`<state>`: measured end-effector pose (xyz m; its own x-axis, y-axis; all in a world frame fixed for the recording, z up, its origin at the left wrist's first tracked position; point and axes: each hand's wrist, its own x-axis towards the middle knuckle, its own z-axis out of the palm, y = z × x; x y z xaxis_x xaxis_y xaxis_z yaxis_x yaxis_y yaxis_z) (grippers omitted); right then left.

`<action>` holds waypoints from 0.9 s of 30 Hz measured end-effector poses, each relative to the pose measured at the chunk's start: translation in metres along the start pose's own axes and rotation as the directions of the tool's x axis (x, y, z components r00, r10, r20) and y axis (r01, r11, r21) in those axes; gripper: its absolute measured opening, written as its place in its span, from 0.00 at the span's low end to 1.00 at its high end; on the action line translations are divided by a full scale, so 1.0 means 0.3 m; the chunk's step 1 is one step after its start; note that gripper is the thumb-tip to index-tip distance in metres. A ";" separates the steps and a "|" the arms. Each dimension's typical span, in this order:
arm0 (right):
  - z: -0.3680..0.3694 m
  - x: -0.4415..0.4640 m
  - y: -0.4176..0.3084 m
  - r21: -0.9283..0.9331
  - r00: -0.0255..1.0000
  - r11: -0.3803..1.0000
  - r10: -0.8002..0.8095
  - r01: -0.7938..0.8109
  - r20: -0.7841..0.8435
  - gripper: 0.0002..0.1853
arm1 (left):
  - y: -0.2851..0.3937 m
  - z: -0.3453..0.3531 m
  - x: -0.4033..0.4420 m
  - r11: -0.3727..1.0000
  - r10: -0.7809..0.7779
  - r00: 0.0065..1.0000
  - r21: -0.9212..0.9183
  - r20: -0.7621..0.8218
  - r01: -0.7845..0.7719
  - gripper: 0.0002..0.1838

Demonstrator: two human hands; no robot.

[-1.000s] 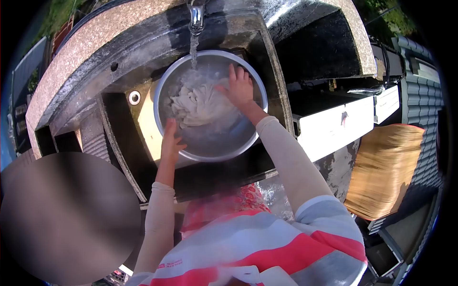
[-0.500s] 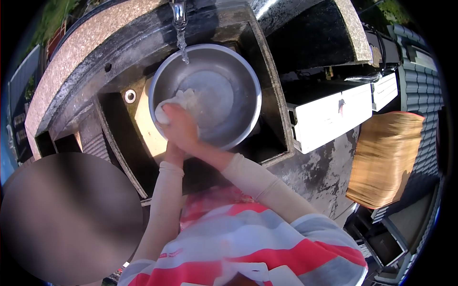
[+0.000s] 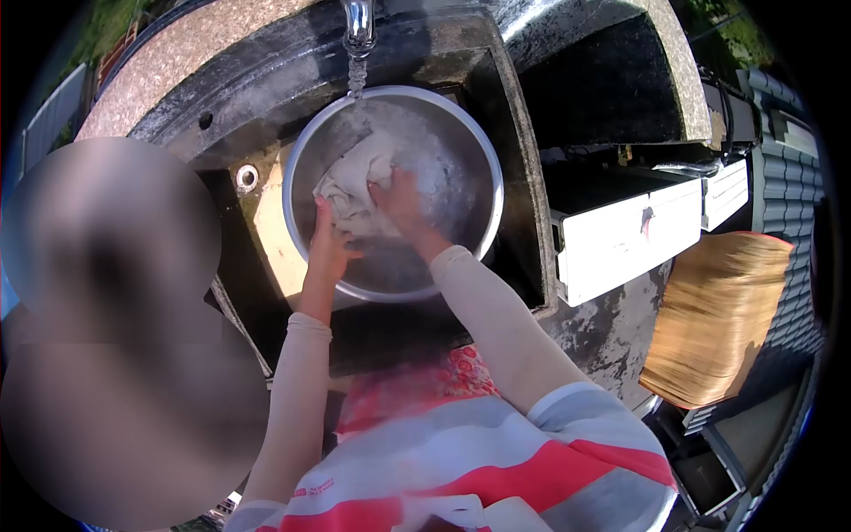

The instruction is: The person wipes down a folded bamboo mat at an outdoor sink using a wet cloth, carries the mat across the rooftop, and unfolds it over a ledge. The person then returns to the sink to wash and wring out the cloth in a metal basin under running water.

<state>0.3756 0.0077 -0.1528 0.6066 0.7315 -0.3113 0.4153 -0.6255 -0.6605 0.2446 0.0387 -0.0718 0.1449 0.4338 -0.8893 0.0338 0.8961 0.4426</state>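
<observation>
A pale, crumpled wet cloth (image 3: 353, 170) lies spread out in the water of a round metal basin (image 3: 495, 199). My left hand (image 3: 330, 253) is at the lower left edge of the cloth, its fingers spread apart. On the right side of the cloth, my right hand (image 3: 404, 206) has its fingers bent into the fabric; their tips are partly hidden. A chrome faucet (image 3: 359, 31) runs a stream of water into the basin at its upper rim.
The basin sits in a dark stone sink (image 3: 523, 151) with raised walls. A white drawer-like box (image 3: 631, 239) and a tan woven-looking panel (image 3: 718, 319) are to the right. A speckled counter edge (image 3: 177, 75) curves along the upper left. Blurred patches cover the lower left.
My hands were squeezed together around the bunched cloth at the basin's left. Now they are apart, and the cloth is looser and spread wider in the basin.
</observation>
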 end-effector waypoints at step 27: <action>-0.019 -0.070 -0.116 -0.008 0.954 0.959 -0.282 0.282 -0.103 0.19 | -0.066 -0.066 0.130 0.925 -0.027 0.939 -0.348 0.343 0.154 0.47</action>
<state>0.3522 0.0124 -0.1194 0.5317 0.8460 -0.0402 0.5753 -0.3956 -0.7159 0.2299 0.0395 -0.1175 0.4739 0.3506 -0.8077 -0.2910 0.9281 0.2322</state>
